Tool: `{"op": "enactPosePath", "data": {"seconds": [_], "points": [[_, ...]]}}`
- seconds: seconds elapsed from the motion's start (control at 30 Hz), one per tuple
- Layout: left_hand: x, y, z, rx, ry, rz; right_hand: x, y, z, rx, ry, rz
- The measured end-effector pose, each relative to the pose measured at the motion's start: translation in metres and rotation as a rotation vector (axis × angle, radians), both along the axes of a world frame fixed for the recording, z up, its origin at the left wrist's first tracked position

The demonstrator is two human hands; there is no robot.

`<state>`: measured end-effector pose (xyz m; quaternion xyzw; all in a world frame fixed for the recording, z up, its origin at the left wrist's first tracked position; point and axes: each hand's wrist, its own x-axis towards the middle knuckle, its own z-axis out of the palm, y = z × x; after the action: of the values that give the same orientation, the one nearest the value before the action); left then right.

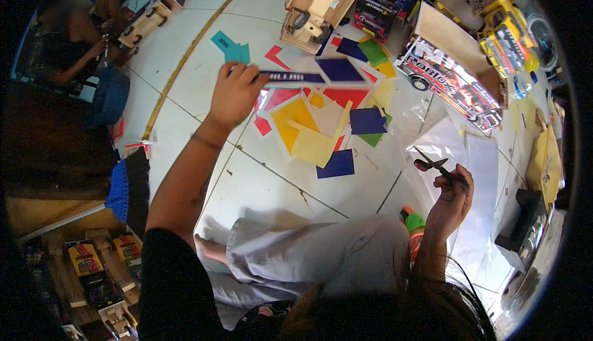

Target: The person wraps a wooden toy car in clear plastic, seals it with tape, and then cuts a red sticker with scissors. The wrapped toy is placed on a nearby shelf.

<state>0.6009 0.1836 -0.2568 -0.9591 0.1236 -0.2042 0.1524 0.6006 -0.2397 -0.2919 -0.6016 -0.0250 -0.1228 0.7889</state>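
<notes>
My left hand (233, 94) is closed on the left end of a long dark blue strip (299, 77) with white lettering, held over a scatter of coloured sheets. In my right hand (454, 202) is a pair of dark-handled scissors (440, 167), gripped above a clear plastic sheet (432, 140). Beneath the strip lie yellow pieces (290, 122), a pale yellow piece (318, 146), red pieces (346, 97) and dark blue pieces (367, 120). A teal cutout (231, 49) rests just beyond my left hand.
Wooden toy trucks (318, 8) and a printed truck body (454, 82) stand at the far side. A white sheet (480, 174) lies to the right. At the left are a blue broom (120, 193) and another person (74, 38) seated by a wooden toy vehicle (151, 20).
</notes>
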Motion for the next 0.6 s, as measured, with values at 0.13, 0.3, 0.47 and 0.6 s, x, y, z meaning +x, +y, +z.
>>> {"op": "enactPosePath", "data": {"seconds": [0.13, 0.3, 0.47, 0.6], "points": [[-0.104, -0.029, 0.049, -0.098, -0.115, -0.005, -0.040, -0.025, 0.030, -0.347, -0.233, 0.095], [-0.261, -0.089, 0.062, -0.173, -0.094, 0.085, -0.124, -0.076, 0.059, -0.819, -0.836, 0.583], [-0.392, -0.148, 0.023, -0.278, 0.015, 0.216, -0.194, -0.109, 0.069, -1.251, -1.011, 0.819], [-0.421, -0.157, -0.007, -0.433, 0.169, 0.389, -0.214, -0.108, 0.074, -1.555, -0.757, 1.118]]}}
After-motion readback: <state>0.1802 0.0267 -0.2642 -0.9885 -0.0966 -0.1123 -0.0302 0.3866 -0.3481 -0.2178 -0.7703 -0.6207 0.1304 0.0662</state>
